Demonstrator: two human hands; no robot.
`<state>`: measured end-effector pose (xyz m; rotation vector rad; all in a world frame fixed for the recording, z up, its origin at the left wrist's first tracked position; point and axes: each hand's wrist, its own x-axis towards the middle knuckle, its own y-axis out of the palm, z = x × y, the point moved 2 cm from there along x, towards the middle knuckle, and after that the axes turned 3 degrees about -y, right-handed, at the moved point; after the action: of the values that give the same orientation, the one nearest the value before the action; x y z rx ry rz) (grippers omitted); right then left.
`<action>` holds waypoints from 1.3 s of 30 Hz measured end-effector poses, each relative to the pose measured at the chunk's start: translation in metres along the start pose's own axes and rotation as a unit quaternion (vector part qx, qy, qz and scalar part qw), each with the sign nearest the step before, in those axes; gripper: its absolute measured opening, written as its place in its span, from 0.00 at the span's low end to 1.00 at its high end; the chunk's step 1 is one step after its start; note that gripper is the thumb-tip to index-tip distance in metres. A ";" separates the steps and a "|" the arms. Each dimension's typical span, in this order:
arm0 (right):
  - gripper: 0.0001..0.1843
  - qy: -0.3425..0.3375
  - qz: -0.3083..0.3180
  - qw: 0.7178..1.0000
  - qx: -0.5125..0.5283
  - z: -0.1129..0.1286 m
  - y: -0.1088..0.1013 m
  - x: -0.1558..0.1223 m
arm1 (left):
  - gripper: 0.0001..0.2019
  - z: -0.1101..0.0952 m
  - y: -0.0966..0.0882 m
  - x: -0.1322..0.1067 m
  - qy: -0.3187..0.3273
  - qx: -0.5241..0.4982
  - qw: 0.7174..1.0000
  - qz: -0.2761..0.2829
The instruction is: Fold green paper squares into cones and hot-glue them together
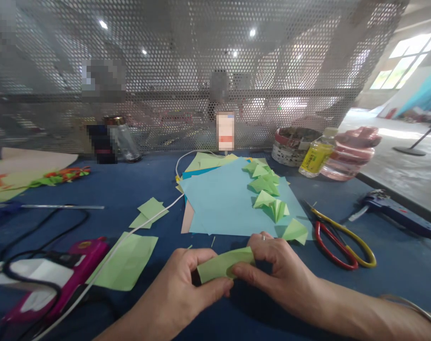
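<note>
Both hands on an oblong light-green paper piece [224,265], held up over the dark-blue worktop [137,182].
L hand [192,279]: grip pinched on piece's left part; R hand [277,265]: grip pinched on its right end, thumb on the face. Piece is just nr the front edge of a large light-blue paper sheet [224,203]; folded green paper shapes [265,184] run down that sheet's R side. Further R: scissors w/ red & yellow handles [338,224]. L of hands: flat light-green paper sheet [132,263] next to magenta plastic tool [68,284], w/ thin white cable [112,254] across.
</note>
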<state>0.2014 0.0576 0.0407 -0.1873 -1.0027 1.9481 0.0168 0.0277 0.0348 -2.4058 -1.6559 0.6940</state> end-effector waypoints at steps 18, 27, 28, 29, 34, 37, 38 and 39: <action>0.15 -0.018 0.053 0.998 0.021 0.005 0.001 -0.003 | 0.12 -0.004 -0.001 -0.001 0.001 0.068 0.998 -0.012; 0.12 -0.001 0.035 0.999 0.004 -0.001 -0.003 0.003 | 0.15 0.004 -0.009 0.002 -0.002 0.054 0.998 -0.015; 0.12 0.005 0.033 0.999 0.002 -0.002 -0.004 0.003 | 0.15 0.004 -0.009 0.003 -0.005 0.052 0.999 -0.013; 0.12 0.010 0.031 0.999 0.002 -0.003 -0.004 0.004 | 0.14 0.004 -0.010 0.002 -0.008 0.052 0.999 -0.013; 0.12 0.035 0.042 0.999 0.007 -0.006 -0.008 0.006 | 0.13 0.006 -0.013 0.004 -0.008 0.096 0.995 -0.033; 0.12 0.061 0.041 0.997 0.016 -0.007 -0.011 0.008 | 0.14 0.006 -0.015 0.005 -0.019 0.092 0.995 -0.036; 0.13 0.066 0.042 0.997 0.021 -0.008 -0.012 0.009 | 0.14 0.006 -0.016 0.006 -0.021 0.082 0.996 -0.034; 0.13 0.067 0.047 0.996 0.027 -0.008 -0.013 0.010 | 0.14 0.005 -0.016 0.006 -0.020 0.072 0.997 -0.033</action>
<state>0.2080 0.0731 0.0471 -0.3366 -0.8655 2.0167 0.0023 0.0387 0.0343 -2.2425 -1.6311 0.8265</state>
